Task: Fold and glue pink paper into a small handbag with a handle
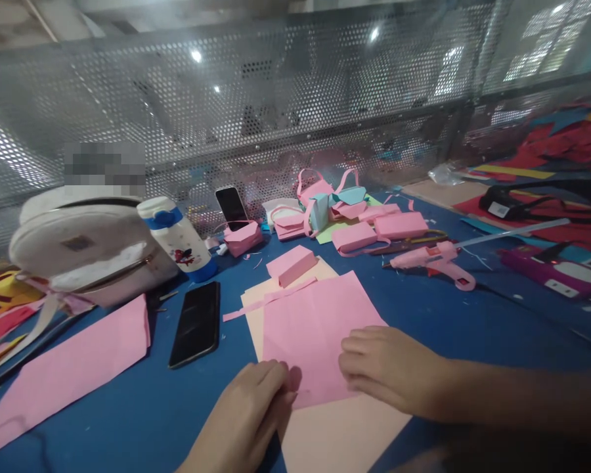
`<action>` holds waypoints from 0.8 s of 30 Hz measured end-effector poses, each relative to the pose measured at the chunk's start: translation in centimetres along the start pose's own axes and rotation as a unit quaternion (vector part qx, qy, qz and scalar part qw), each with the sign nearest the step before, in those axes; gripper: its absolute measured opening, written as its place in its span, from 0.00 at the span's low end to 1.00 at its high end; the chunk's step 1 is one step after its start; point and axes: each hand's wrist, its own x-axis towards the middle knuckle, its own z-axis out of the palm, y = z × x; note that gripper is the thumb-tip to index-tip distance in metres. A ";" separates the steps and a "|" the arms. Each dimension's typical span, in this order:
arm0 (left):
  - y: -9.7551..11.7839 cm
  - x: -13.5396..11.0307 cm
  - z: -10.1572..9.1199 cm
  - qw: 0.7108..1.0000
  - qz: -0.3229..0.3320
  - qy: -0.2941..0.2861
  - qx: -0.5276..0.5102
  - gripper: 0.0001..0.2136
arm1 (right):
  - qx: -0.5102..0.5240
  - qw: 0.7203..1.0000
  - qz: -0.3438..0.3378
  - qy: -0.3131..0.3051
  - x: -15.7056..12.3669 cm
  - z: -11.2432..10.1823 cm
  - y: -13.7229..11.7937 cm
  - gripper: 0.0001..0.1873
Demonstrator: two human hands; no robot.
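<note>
A pink paper sheet [310, 328] lies on a peach sheet [345, 433] on the blue table [438, 328]. My left hand [249, 414] rests at the pink sheet's near left corner, fingers curled and pinching its edge. My right hand [384, 368] lies on the sheet's near right part, fingers bent and pressing the paper down. A folded pink paper box [291, 265] and a thin pink strip [266, 301] sit just beyond the sheet.
A black phone [196, 323] and a larger pink sheet [69, 368] lie to the left, by a white bag [83, 249] and a bottle [177, 238]. Several small paper bags [345, 210] stand at the back. A pink glue gun [433, 259] lies right.
</note>
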 end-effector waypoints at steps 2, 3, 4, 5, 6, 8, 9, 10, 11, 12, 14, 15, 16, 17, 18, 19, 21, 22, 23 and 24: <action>0.0 0.1 0.0 0.999 0.014 0.003 0.030 0.14 | -0.042 0.999 -0.001 0.018 0.1 0.9 0.2 0.07; 0.0 0.1 0.0 0.999 0.022 0.000 0.043 0.14 | -0.056 0.998 -0.002 0.026 0.2 1.3 0.2 0.06; -0.1 0.2 0.0 0.998 0.030 -0.004 0.055 0.14 | -0.065 0.997 -0.005 0.033 0.2 1.6 0.3 0.06; -0.2 0.2 0.0 0.997 0.038 -0.009 0.064 0.14 | -0.073 0.997 -0.009 0.040 0.1 1.9 0.4 0.06; -0.3 0.2 0.0 0.996 0.043 -0.015 0.072 0.14 | -0.079 0.996 -0.013 0.045 0.1 2.0 0.5 0.06; -0.6 0.1 0.0 0.995 0.052 -0.023 0.086 0.13 | -0.091 0.994 -0.018 0.051 0.0 2.1 0.6 0.06; -0.7 0.1 0.0 0.994 0.056 -0.025 0.093 0.13 | -0.095 0.994 -0.020 0.054 0.0 2.1 0.6 0.06; -1.0 0.1 0.0 0.993 0.062 -0.025 0.099 0.13 | -0.099 0.993 -0.021 0.055 -0.1 2.1 0.5 0.05; -1.2 0.1 0.1 0.992 0.068 -0.022 0.104 0.13 | -0.101 0.993 -0.022 0.056 -0.1 2.0 0.5 0.05; -1.4 0.1 0.1 0.991 0.073 -0.016 0.109 0.13 | -0.101 0.993 -0.024 0.057 -0.1 1.9 0.5 0.05; -1.8 0.1 0.3 0.990 0.080 -0.008 0.115 0.13 | -0.100 0.993 -0.025 0.062 -0.2 1.8 0.3 0.05; -1.9 0.1 0.4 0.990 0.083 -0.004 0.116 0.13 | -0.101 0.992 -0.023 0.068 -0.2 1.8 0.3 0.05; -2.0 0.1 0.5 0.989 0.085 -0.001 0.117 0.13 | -0.103 0.992 -0.022 0.076 -0.2 1.8 0.2 0.06; -2.1 0.1 0.6 0.989 0.087 0.003 0.119 0.13 | -0.105 0.991 -0.021 0.083 -0.1 1.8 0.2 0.06; -2.2 0.1 0.7 0.988 0.089 0.008 0.122 0.13 | -0.107 0.990 -0.020 0.085 -0.1 1.8 0.2 0.07; -2.3 0.1 0.9 0.987 0.091 0.015 0.129 0.13 | -0.108 0.990 -0.020 0.083 -0.1 1.8 0.2 0.07; -2.3 0.1 1.1 0.984 0.091 0.025 0.150 0.13 | -0.107 0.992 -0.021 0.064 0.0 1.7 0.1 0.07; -2.4 0.1 1.1 0.982 0.092 0.028 0.161 0.13 | -0.105 0.993 -0.022 0.053 0.0 1.7 0.1 0.07; -2.4 0.1 1.2 0.980 0.095 0.033 0.170 0.12 | -0.103 0.993 -0.021 0.044 0.0 1.7 0.1 0.07; -2.3 0.2 1.2 0.978 0.101 0.042 0.176 0.12 | -0.102 0.994 -0.021 0.036 0.0 1.6 0.1 0.06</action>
